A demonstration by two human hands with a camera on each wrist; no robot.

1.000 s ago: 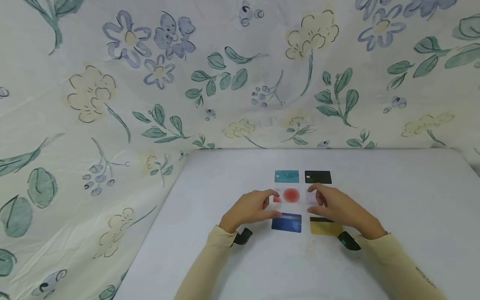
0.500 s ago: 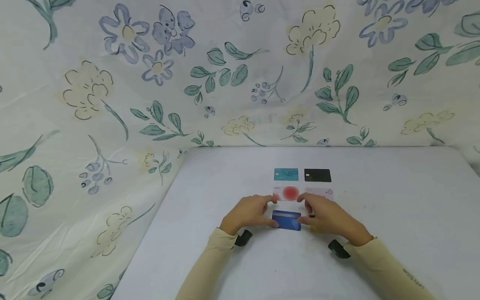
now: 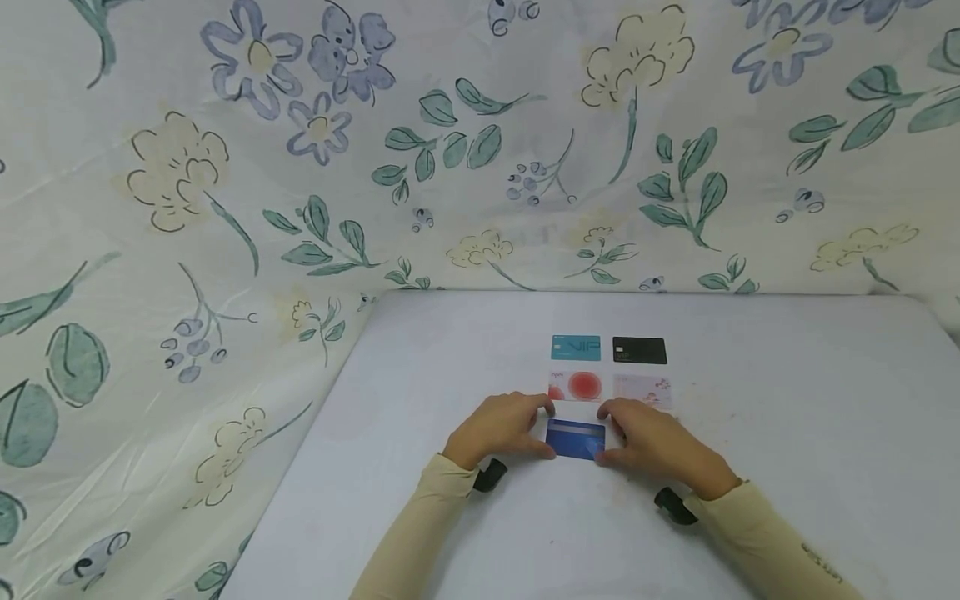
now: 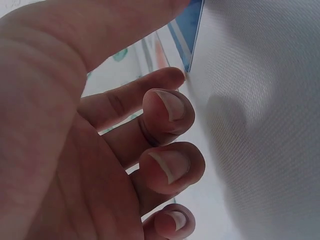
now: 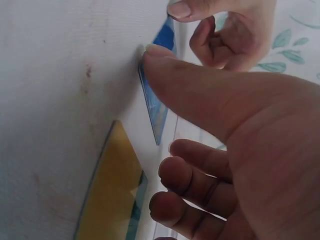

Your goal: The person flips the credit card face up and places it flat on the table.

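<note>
A blue bank card [image 3: 576,439] with a pale stripe lies flat on the white table, between the two hands. The left hand [image 3: 498,427] has its thumb at the card's near left corner and its index finger by the far left corner. On the other side, the right hand [image 3: 660,442] touches the near right corner with its thumb, the index finger beside the far right corner. The remaining fingers of both hands are loosely bent. A gold card [image 5: 112,185] with a dark stripe lies beside the right hand in the right wrist view; in the head view that hand covers it.
Behind the hands lie a white card with a red circle [image 3: 585,386] and a pale pink card [image 3: 642,390]. Farther back are a teal VIP card [image 3: 576,347] and a black card [image 3: 640,351]. A floral cloth [image 3: 450,192] hangs behind the white table [image 3: 810,467].
The right hand has moved left and nearer, from over the pale pink and gold cards to the blue card's right side. The left hand has lowered slightly along the blue card's left side.
</note>
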